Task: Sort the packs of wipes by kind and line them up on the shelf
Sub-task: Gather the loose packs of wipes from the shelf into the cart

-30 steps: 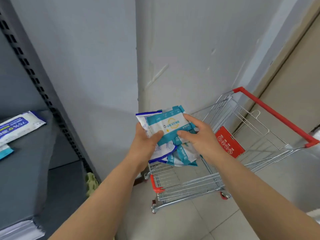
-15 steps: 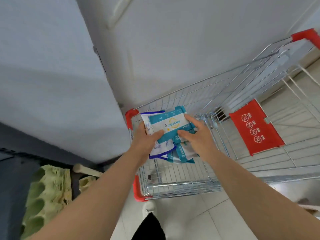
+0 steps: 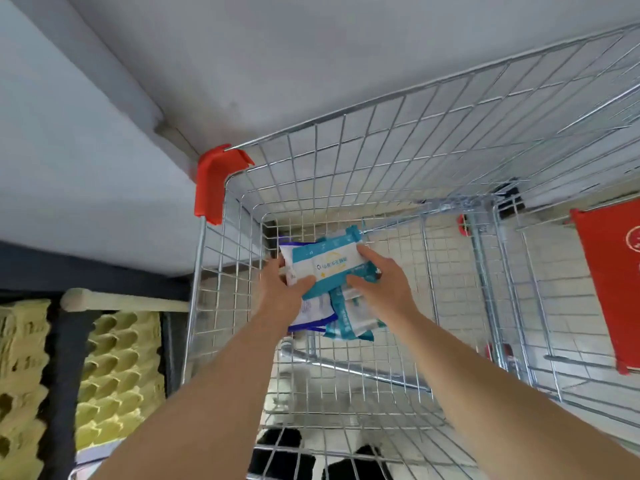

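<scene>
The bundle of wipes packs (image 3: 327, 289) sat between both hands low inside the wire cart (image 3: 381, 157), over its mesh floor; I could not tell whether it touched that floor. The left hand (image 3: 278, 296) pinched the bundle's left end, thumb pressed on the top pack (image 3: 325, 266), its other fingers hidden beneath. The right hand (image 3: 386, 289) clamped the right end, thumb on top and its fingers (image 3: 367, 251) laid along the far edge. The stack was fanned, not squared: a blue-edged pack (image 3: 313, 311) and teal packs (image 3: 349, 327) stuck out below the top one. I judged that the main risk, since slick film packs held only at the ends could slide out and drop into the cart, or snag a corner on the wire when lifted. With kinds mixed in one grip, they could also reach the shelf unsorted. The top pack bore a teal band, a round logo and a line of characters too blurred for me to read. The red flap (image 3: 609, 278) on the cart showed part of a white circular symbol, but no legible words.
</scene>
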A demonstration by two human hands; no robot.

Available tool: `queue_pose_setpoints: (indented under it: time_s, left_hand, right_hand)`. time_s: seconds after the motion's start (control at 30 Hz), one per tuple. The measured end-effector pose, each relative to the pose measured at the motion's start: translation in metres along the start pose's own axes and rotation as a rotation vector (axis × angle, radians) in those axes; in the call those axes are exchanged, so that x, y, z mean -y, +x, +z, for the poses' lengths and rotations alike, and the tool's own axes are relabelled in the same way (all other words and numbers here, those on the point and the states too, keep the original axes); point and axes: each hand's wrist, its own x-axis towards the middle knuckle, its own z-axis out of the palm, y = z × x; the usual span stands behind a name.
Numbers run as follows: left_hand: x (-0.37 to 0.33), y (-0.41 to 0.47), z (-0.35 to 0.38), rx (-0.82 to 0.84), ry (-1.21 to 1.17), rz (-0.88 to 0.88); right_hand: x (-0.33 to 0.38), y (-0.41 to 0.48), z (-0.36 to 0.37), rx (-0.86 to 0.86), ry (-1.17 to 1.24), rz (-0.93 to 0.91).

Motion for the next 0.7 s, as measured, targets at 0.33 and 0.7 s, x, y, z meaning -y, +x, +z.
queue_pose_setpoints:
  time_s: [0.33,0.7]
  left_hand:
    - [0.018,0.008,0.012,-0.128,0.341,-0.001]
    - [-0.107,-0.165,-0.078,-0.292,1.008,0.493]
  right_hand:
    - [-0.021,0.016,0.007,0.150,-0.420,-0.105]
    - [0.147,-0.099,-0.049,0.159,-0.875,-0.693]
